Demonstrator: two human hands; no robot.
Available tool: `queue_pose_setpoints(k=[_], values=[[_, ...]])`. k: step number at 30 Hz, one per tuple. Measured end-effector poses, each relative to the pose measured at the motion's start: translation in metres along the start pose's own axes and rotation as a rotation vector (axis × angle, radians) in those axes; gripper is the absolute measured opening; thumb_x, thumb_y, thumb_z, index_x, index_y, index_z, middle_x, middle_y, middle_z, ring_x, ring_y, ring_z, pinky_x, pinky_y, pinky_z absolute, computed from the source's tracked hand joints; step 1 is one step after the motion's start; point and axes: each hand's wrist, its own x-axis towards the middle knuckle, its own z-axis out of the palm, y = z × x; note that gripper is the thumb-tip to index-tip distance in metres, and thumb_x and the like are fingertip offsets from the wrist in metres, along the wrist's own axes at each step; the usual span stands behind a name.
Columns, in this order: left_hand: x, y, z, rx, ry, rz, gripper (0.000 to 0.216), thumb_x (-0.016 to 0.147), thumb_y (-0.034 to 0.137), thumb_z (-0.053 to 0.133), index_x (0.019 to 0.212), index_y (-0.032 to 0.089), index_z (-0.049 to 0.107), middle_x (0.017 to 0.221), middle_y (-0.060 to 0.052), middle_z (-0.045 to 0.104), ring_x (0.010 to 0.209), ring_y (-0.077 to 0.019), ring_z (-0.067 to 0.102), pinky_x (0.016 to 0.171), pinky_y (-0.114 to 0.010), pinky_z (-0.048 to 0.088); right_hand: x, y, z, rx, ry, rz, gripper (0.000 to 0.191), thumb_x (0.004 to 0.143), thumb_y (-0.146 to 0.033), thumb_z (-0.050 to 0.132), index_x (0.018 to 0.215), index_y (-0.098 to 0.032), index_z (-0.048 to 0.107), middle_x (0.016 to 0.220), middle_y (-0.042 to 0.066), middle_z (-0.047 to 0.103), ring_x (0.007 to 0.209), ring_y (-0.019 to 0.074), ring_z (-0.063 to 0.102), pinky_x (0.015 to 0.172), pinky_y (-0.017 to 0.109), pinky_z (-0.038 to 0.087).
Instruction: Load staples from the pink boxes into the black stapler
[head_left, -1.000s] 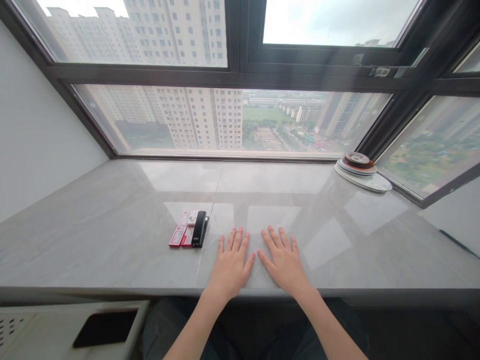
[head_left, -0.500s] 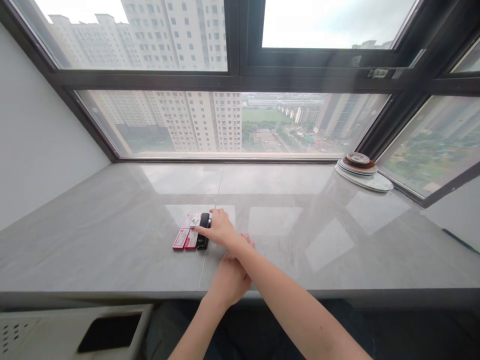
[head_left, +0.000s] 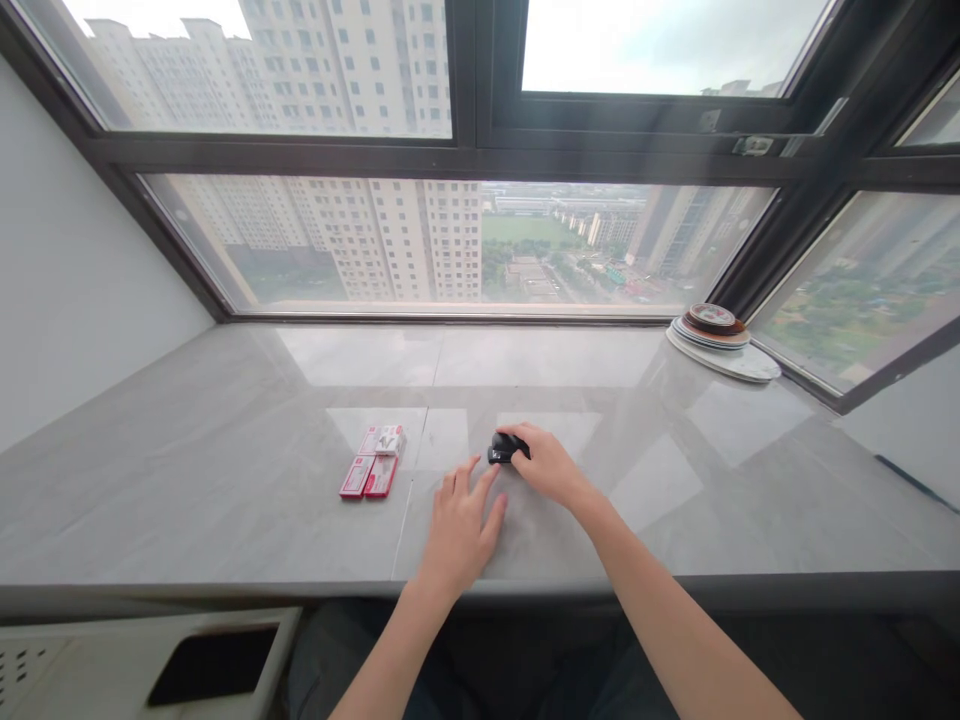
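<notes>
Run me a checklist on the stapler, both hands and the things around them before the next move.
1. Right hand has a hold on the black stapler: ok, thumb and fingers are around it.
2. Left hand free: ok, it holds nothing, fingers spread close to the stapler.
3. Left fingertips off the stapler: cannot tell, the gap is too small to judge.
4. Small red-and-white boxes away from the hands: ok, grouped to the left, apart from both.
5. Stack of plates away from the hands: ok, in the far right corner by the window.
6. Staples loaded: cannot tell, the stapler's inside is hidden.
</notes>
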Motion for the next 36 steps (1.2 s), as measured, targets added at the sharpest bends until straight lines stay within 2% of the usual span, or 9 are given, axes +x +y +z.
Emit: queue_pose_setpoints(k=[4, 8, 11, 14, 17, 23, 29, 33, 36], values=[[0.013, -0.004, 0.014, 0.116, -0.062, 0.063, 0.048, 0.107, 0.042, 0.038, 0.154, 0.034, 0.042, 0.165, -0.004, 0.037, 0.151, -0.0305, 0.031, 0.121, -0.056, 0.029, 0.002, -0.006, 0.018, -0.047, 0.085, 0.044, 0.032, 0.092, -0.03, 0.057, 0.121, -0.026, 0.07, 0.122, 0.004, 0.072, 0.118, 0.0234, 0.062, 0.124, 0.057, 0.009], [0.016, -0.006, 0.019, 0.14, -0.067, 0.067, 0.051, 0.107, 0.043, 0.035, 0.156, 0.031, 0.038, 0.162, -0.005, 0.042, 0.152, -0.029, 0.032, 0.124, -0.057, 0.025, 0.008, -0.014, 0.038, -0.037, 0.223, 0.065, 0.024, 0.089, -0.038, 0.064, 0.107, -0.025, 0.071, 0.113, 0.004, 0.074, 0.116, 0.0238, 0.062, 0.124, 0.058, 0.004], [0.015, -0.01, 0.019, 0.135, -0.054, 0.033, 0.05, 0.108, 0.045, 0.033, 0.156, 0.031, 0.037, 0.166, -0.004, 0.037, 0.153, -0.0271, 0.033, 0.124, -0.057, 0.024, 0.015, -0.011, 0.038, 0.255, 0.356, 0.133, 0.025, 0.089, -0.042, 0.063, 0.104, -0.024, 0.071, 0.108, 0.005, 0.075, 0.108, 0.0237, 0.065, 0.122, 0.055, 0.021], [0.016, -0.015, 0.02, 0.129, -0.037, -0.012, 0.052, 0.107, 0.048, 0.034, 0.155, 0.03, 0.038, 0.168, -0.007, 0.032, 0.154, -0.0264, 0.032, 0.125, -0.057, 0.024, 0.019, 0.007, 0.025, 0.833, 0.567, 0.222, 0.031, 0.089, -0.049, 0.059, 0.104, -0.023, 0.067, 0.11, 0.006, 0.075, 0.11, 0.024, 0.067, 0.109, 0.046, 0.044], [0.017, -0.019, 0.022, 0.122, -0.038, -0.029, 0.052, 0.106, 0.047, 0.036, 0.155, 0.028, 0.037, 0.17, -0.008, 0.027, 0.156, -0.0257, 0.029, 0.126, -0.055, 0.022, 0.015, 0.037, 0.011, 1.341, 0.679, 0.379, 0.026, 0.086, -0.047, 0.058, 0.096, -0.023, 0.062, 0.11, 0.005, 0.075, 0.117, 0.0242, 0.067, 0.102, 0.041, 0.053], [0.016, -0.022, 0.014, 0.042, 0.014, -0.047, 0.049, 0.105, 0.041, 0.04, 0.15, 0.022, 0.039, 0.169, -0.01, 0.028, 0.159, -0.0249, 0.019, 0.127, -0.052, 0.023, -0.026, 0.068, -0.001, 1.6, 0.585, 0.47, 0.025, 0.092, -0.044, 0.054, 0.106, -0.025, 0.06, 0.124, 0.007, 0.071, 0.126, 0.0216, 0.065, 0.11, 0.043, 0.053], [-0.017, -0.055, -0.021, 0.256, 0.31, -0.409, 0.051, 0.101, 0.035, 0.048, 0.147, 0.015, 0.045, 0.168, -0.018, 0.021, 0.158, -0.0378, 0.01, 0.124, -0.066, 0.015, -0.098, 0.049, -0.012, 1.415, 0.533, 0.473, 0.035, 0.099, -0.049, 0.051, 0.125, -0.027, 0.059, 0.134, 0.008, 0.067, 0.132, 0.0234, 0.06, 0.112, 0.044, 0.052], [-0.045, -0.066, -0.027, 0.267, 0.292, -0.399, 0.042, 0.099, 0.035, 0.053, 0.138, 0.021, 0.056, 0.16, -0.016, 0.037, 0.151, -0.0388, 0.027, 0.121, -0.066, 0.023, -0.12, 0.033, -0.013, 1.132, 0.272, 0.542, 0.041, 0.098, -0.055, 0.056, 0.123, -0.023, 0.063, 0.108, 0.009, 0.073, 0.096, 0.0219, 0.072, 0.082, 0.035, 0.062], [-0.048, -0.058, -0.023, 0.076, 0.194, -0.232, 0.03, 0.1, 0.031, 0.051, 0.128, 0.03, 0.063, 0.14, -0.009, 0.059, 0.132, -0.0318, 0.05, 0.111, -0.054, 0.041, -0.114, 0.025, -0.007, 0.825, -0.034, 0.556, 0.046, 0.094, -0.058, 0.061, 0.121, -0.021, 0.063, 0.087, 0.003, 0.07, 0.057, 0.0131, 0.061, 0.05, 0.025, 0.049]])
